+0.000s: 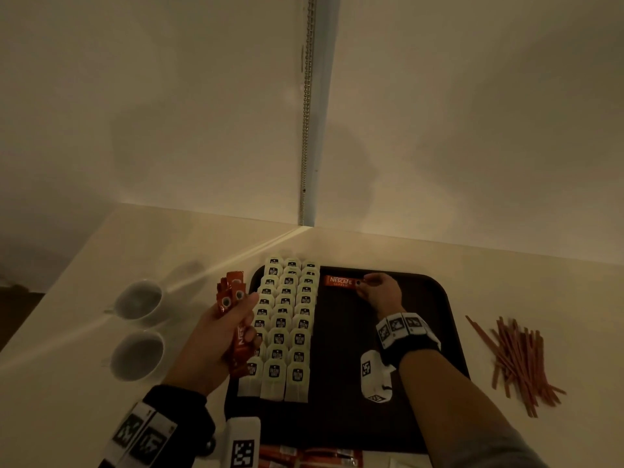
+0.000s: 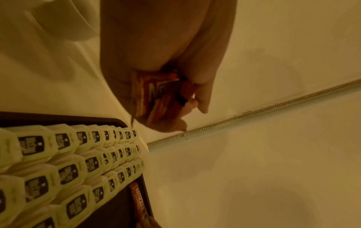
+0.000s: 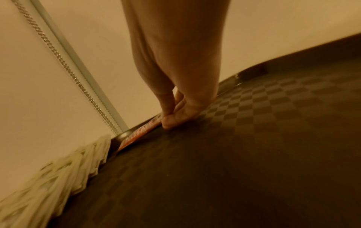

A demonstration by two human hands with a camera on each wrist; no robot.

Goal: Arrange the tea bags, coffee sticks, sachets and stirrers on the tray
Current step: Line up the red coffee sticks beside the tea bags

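Pale counter (image 1: 84, 265) bears the dark tray (image 1: 439, 298), tea bags (image 1: 287, 319) in three rows at its left; my right hand (image 1: 380, 290) pinches one coffee stick (image 1: 341, 281) flat at the far edge, my left hand (image 1: 216, 336) grips a bundle of sticks (image 1: 236, 319), stirrers (image 1: 520, 359) lying right.

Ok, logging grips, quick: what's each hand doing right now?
Left hand: grips a bunch of coffee sticks.
Right hand: pinches one coffee stick on the tray.

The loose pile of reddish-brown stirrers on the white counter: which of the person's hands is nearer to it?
Right. The right hand is over the dark tray, nearer the stirrers; the left hand hovers beyond the tray's opposite edge.
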